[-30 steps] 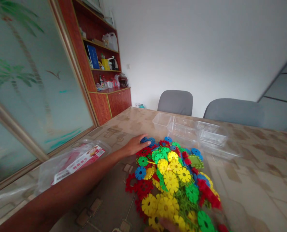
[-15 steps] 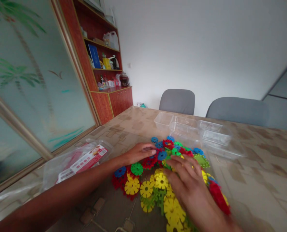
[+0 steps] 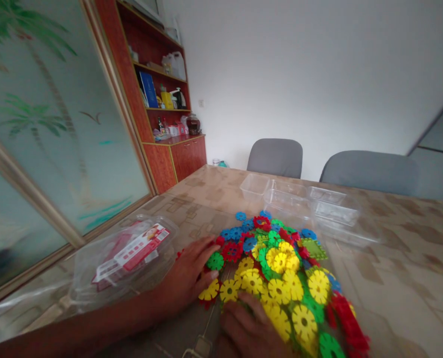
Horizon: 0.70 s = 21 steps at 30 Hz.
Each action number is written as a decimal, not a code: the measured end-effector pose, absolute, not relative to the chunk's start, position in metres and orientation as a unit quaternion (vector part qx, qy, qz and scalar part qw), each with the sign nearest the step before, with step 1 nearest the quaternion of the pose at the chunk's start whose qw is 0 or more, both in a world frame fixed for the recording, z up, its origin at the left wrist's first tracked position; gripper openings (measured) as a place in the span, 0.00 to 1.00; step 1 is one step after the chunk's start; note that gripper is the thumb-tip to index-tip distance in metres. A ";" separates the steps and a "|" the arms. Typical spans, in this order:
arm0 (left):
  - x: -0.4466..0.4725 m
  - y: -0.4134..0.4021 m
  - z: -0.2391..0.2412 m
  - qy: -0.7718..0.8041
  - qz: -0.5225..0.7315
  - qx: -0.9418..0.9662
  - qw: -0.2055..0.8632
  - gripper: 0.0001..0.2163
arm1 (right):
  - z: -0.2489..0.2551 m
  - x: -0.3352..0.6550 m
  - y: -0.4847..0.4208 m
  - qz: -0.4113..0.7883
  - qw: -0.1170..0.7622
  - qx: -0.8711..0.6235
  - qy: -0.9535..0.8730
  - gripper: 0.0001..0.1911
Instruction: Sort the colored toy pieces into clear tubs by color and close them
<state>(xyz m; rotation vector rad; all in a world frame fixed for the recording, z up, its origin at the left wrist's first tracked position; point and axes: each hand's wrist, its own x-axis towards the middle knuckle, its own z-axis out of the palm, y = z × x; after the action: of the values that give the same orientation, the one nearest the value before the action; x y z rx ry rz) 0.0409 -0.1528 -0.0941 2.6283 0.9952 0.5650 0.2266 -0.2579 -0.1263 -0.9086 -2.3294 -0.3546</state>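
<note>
The left hand [image 3: 186, 278] lies flat on the table [image 3: 393, 258], fingers spread, its grip clasping nothing and its fingertips touching the left edge of the pile of toy discs [image 3: 284, 278]. The right hand [image 3: 249, 328] rests loosely curled on the pile's near edge, holding nothing. Clear tubs [image 3: 299, 201] stand just beyond.

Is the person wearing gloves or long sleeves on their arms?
No. Both the left hand and the right hand are bare, without gloves. The left forearm is bare too, no sleeve showing. No rings, watch or bracelet can be seen.
</note>
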 end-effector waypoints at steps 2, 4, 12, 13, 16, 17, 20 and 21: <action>0.048 -0.163 -0.100 0.333 0.210 0.907 0.151 0.21 | -0.115 0.235 -0.250 -0.155 0.344 -0.381 -0.844 0.10; 0.061 -0.171 -0.099 0.309 0.232 0.902 0.194 0.20 | -0.092 0.246 -0.250 -0.157 0.365 -0.389 -0.831 0.11; 0.110 -0.137 -0.064 0.225 0.336 0.867 0.293 0.16 | -0.043 0.342 -0.229 -0.084 0.389 -0.569 -0.719 0.12; 0.114 -0.122 -0.063 0.235 0.340 0.866 0.281 0.16 | -0.050 0.357 -0.223 -0.063 0.383 -0.606 -0.694 0.13; 0.128 -0.079 -0.068 0.343 0.327 0.837 0.273 0.18 | -0.079 0.393 -0.207 -0.017 0.374 -0.678 -0.632 0.18; 0.133 -0.068 -0.072 0.355 0.318 0.834 0.278 0.19 | -0.088 0.400 -0.203 -0.006 0.375 -0.688 -0.621 0.19; 0.145 -0.051 -0.084 0.347 0.284 0.840 0.306 0.22 | -0.107 0.407 -0.194 0.022 0.387 -0.692 -0.610 0.22; 0.147 -0.051 -0.087 0.334 0.274 0.844 0.318 0.22 | -0.111 0.406 -0.192 0.029 0.388 -0.689 -0.611 0.22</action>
<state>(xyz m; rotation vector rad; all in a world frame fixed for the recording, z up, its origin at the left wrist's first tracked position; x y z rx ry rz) 0.1469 -0.0513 -0.0869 2.2206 0.8782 0.7206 0.4055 -0.1921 -0.1107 -1.7522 -1.5553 0.0728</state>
